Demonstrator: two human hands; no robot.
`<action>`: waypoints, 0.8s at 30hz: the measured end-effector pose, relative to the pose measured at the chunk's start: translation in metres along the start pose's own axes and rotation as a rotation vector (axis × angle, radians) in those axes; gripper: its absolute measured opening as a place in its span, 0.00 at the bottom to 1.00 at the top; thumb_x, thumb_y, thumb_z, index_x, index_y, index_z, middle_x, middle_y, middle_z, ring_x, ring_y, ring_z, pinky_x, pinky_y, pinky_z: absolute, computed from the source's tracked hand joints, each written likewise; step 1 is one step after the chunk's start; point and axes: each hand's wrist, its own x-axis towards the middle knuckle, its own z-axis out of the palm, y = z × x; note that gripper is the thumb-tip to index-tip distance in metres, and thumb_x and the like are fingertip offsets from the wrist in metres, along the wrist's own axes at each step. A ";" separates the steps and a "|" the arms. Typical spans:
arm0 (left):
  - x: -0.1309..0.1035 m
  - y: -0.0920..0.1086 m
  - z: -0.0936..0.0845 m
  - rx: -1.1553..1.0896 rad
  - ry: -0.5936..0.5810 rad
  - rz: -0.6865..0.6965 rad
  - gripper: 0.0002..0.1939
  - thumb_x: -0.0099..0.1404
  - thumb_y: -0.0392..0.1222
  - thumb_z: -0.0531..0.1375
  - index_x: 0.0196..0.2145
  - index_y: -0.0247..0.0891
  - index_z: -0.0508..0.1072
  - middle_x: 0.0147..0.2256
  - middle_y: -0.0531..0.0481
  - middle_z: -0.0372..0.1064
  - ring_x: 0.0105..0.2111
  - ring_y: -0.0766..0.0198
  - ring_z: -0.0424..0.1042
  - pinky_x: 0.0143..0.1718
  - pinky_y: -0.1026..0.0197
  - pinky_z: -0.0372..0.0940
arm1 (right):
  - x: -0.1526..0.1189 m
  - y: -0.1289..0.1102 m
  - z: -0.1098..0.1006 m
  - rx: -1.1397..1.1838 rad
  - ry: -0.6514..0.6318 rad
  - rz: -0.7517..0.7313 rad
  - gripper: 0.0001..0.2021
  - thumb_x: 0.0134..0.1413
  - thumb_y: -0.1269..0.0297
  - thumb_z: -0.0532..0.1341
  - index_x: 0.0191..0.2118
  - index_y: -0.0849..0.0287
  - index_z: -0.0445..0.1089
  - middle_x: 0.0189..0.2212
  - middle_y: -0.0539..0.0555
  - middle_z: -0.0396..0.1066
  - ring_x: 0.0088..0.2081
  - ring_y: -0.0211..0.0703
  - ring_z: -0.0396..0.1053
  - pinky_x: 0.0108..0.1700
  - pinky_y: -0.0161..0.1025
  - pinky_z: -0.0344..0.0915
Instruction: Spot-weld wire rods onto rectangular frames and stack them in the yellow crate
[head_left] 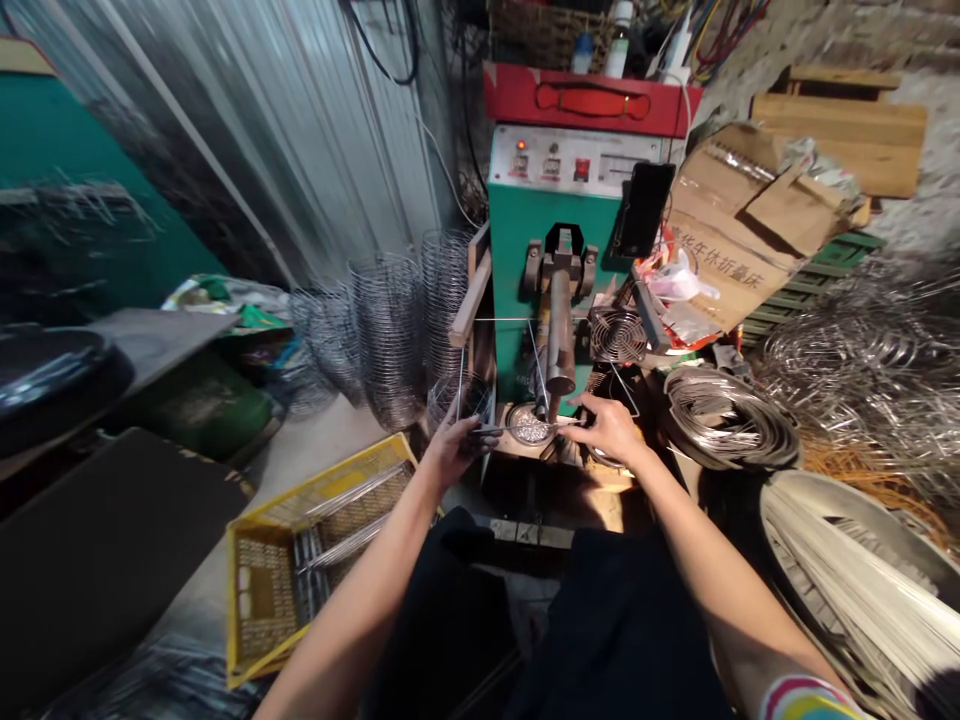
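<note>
My left hand [459,445] has its fingers closed on a thin metal wire frame [504,319]. From the other side my right hand [606,428] pinches the same frame between thumb and forefinger. Its straight rods stretch away from me beneath and around the thick metal electrode arm [561,335] of a green machine [514,240]. A small round dish [531,428] of shiny silvery bits lies between my hands. The arm and my fingers hide parts of the frame.
Stacks of wire rings [386,340] stand at the left. A yellow crate [262,590] holding metal rods is beside my left forearm. Coiled wire [731,415], a basin of long rods [862,570] and a cardboard box [739,240] are at the right. A black phone [645,210] is on the machine's front.
</note>
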 end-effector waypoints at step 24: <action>-0.110 -0.033 -0.021 -0.041 -0.067 -0.071 0.41 0.63 0.37 0.63 0.67 0.47 0.48 0.34 0.45 0.77 0.29 0.57 0.78 0.29 0.59 0.72 | -0.154 -0.007 -0.024 0.650 0.101 0.630 0.25 0.55 0.42 0.55 0.42 0.62 0.69 0.19 0.48 0.65 0.14 0.36 0.58 0.17 0.33 0.53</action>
